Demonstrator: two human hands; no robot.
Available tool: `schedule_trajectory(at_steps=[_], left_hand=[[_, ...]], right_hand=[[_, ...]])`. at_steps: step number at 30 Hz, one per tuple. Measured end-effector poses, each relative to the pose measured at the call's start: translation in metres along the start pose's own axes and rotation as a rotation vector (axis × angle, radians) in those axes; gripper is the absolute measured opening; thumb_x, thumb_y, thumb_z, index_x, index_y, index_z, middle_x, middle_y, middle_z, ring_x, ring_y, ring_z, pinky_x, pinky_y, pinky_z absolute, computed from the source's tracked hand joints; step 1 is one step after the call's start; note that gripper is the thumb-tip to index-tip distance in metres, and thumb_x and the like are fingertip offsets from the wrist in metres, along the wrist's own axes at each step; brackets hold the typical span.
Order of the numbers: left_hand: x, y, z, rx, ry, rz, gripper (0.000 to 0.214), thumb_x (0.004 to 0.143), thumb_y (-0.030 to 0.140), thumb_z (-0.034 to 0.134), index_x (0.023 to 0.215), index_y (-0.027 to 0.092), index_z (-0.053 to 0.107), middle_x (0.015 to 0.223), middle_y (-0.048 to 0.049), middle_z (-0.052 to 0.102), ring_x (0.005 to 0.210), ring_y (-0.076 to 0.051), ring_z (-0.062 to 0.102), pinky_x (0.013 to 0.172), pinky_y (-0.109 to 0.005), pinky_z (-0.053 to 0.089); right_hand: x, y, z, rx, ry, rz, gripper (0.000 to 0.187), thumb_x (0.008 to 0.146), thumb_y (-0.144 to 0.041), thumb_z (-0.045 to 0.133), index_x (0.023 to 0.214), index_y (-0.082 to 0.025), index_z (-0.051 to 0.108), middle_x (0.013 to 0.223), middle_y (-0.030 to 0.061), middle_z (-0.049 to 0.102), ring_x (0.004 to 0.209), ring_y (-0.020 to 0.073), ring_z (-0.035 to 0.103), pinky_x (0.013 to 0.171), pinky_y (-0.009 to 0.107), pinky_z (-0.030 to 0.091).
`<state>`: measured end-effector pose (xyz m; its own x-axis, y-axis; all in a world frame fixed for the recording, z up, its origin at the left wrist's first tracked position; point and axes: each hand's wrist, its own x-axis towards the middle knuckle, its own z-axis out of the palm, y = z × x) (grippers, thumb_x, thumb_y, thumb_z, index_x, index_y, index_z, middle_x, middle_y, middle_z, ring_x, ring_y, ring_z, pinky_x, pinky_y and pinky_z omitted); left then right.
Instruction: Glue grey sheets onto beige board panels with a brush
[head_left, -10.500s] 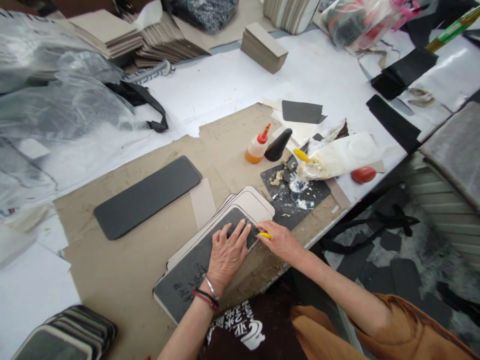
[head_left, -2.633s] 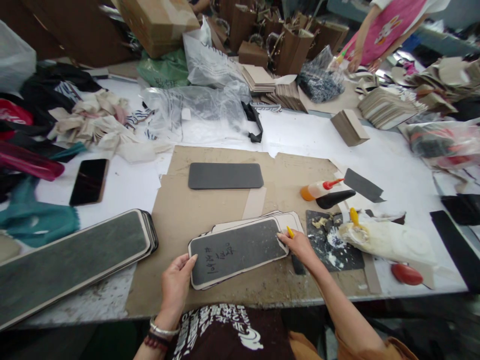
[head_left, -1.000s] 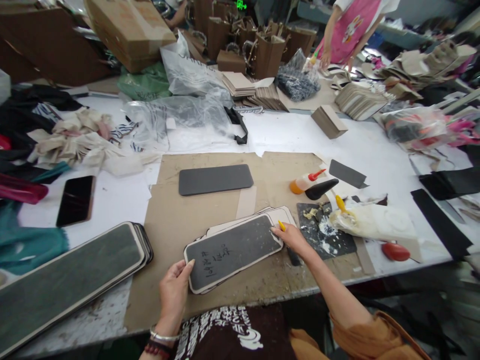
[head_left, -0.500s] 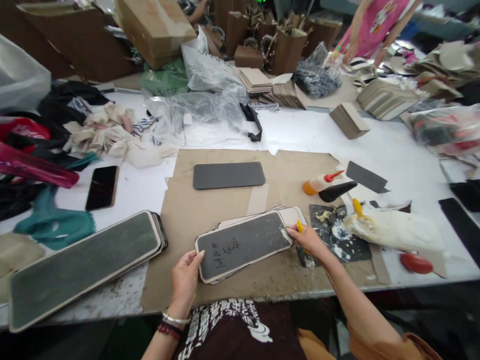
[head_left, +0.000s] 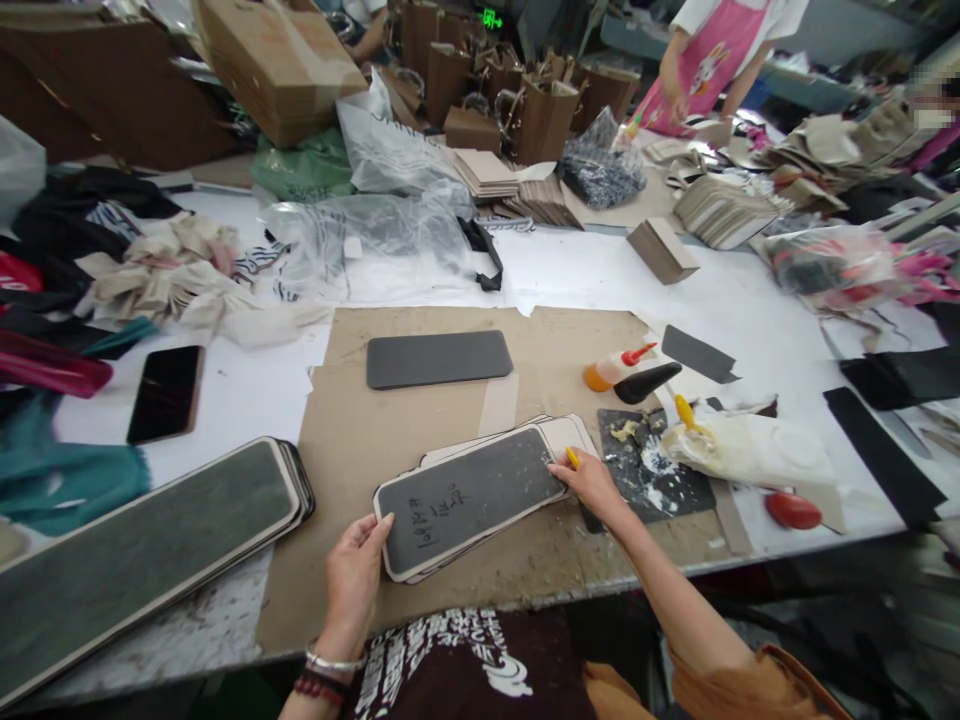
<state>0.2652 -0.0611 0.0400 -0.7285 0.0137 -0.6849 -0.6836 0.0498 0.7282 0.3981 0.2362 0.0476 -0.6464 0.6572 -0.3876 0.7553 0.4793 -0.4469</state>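
A dark grey oblong panel (head_left: 480, 490) with a pale border and handwriting lies tilted on a stack of pale panels (head_left: 574, 434) with dark edges. My left hand (head_left: 352, 575) pinches its left end, thumb on top and fingers at the edge. My right hand (head_left: 592, 485) is closed around a yellow-handled tool (head_left: 572, 457), whose lower end is hidden, and its fingertips touch the panel's right end. Right of this hand is a dark board (head_left: 656, 490) smeared with white paste. A plain grey panel (head_left: 439, 359) lies behind the stack.
At left lie long green-grey panels (head_left: 150, 560) and a phone (head_left: 166, 393). On the right are a red-tipped bottle (head_left: 611, 370), a black pointed object (head_left: 649, 383), a whitish bag (head_left: 757, 450) and a red oval object (head_left: 793, 510). A person in a pink apron (head_left: 701, 65) stands across the table.
The view has shifted a little, so most things sit further left. Both hands keep their places at the panel's ends; less of the yellow-handled tool shows.
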Motion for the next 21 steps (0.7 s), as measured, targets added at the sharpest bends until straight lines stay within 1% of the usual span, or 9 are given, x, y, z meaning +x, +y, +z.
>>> schedule_trajectory(at_steps=[5, 8, 11, 16, 19, 21], left_hand=[[0.0006, -0.0011, -0.0007, 0.015, 0.001, 0.017, 0.038, 0.047, 0.035, 0.074, 0.077, 0.014, 0.063, 0.071, -0.003, 0.068, 0.066, -0.017, 0.062, 0.069, -0.032, 0.05], [0.0018, -0.0025, -0.0017, 0.008, 0.006, 0.017, 0.04, 0.045, 0.036, 0.076, 0.077, 0.013, 0.064, 0.07, -0.0033, 0.068, 0.065, -0.017, 0.061, 0.069, -0.033, 0.05], [0.0021, -0.0028, -0.0023, 0.023, 0.012, 0.023, 0.043, 0.045, 0.037, 0.076, 0.078, 0.012, 0.064, 0.072, -0.0039, 0.069, 0.066, -0.016, 0.061, 0.07, -0.032, 0.049], [-0.0004, -0.0002, -0.0008, 0.013, 0.018, 0.0, 0.044, 0.043, 0.036, 0.077, 0.077, 0.012, 0.064, 0.069, -0.0031, 0.068, 0.065, -0.016, 0.06, 0.069, -0.031, 0.049], [-0.0017, 0.0011, -0.0004, 0.025, 0.025, -0.01, 0.043, 0.043, 0.036, 0.077, 0.077, 0.013, 0.064, 0.07, -0.0028, 0.068, 0.064, -0.016, 0.06, 0.066, -0.03, 0.049], [-0.0014, 0.0005, -0.001, 0.033, 0.019, -0.009, 0.043, 0.044, 0.036, 0.077, 0.078, 0.013, 0.064, 0.072, -0.0028, 0.069, 0.065, -0.016, 0.06, 0.066, -0.03, 0.049]], right_hand=[[0.0013, 0.0032, 0.0017, -0.087, 0.008, -0.047, 0.019, 0.075, -0.036, 0.053, 0.065, -0.02, 0.049, 0.061, -0.0006, 0.056, 0.058, 0.014, 0.05, 0.056, 0.023, 0.031], [0.0017, 0.0051, 0.0033, -0.202, 0.003, -0.07, 0.015, 0.08, -0.031, 0.051, 0.071, -0.019, 0.052, 0.068, 0.0027, 0.06, 0.064, 0.0155, 0.053, 0.058, 0.023, 0.031], [0.0006, 0.0057, 0.0038, -0.284, -0.01, -0.056, 0.012, 0.083, -0.027, 0.049, 0.078, -0.018, 0.054, 0.077, 0.0066, 0.063, 0.071, 0.0171, 0.056, 0.061, 0.024, 0.032], [-0.0042, 0.006, 0.0048, -0.27, -0.024, -0.097, 0.01, 0.082, -0.026, 0.052, 0.08, -0.017, 0.053, 0.081, 0.0062, 0.062, 0.076, 0.0171, 0.056, 0.067, 0.023, 0.034], [-0.0065, 0.006, 0.0046, -0.249, 0.002, -0.117, 0.009, 0.081, -0.026, 0.052, 0.077, -0.018, 0.052, 0.081, 0.0061, 0.061, 0.077, 0.0174, 0.055, 0.068, 0.024, 0.034], [-0.0077, 0.0056, 0.0017, -0.204, 0.027, -0.109, 0.011, 0.082, -0.027, 0.049, 0.076, -0.019, 0.053, 0.078, 0.0049, 0.061, 0.073, 0.0169, 0.055, 0.066, 0.024, 0.035]])
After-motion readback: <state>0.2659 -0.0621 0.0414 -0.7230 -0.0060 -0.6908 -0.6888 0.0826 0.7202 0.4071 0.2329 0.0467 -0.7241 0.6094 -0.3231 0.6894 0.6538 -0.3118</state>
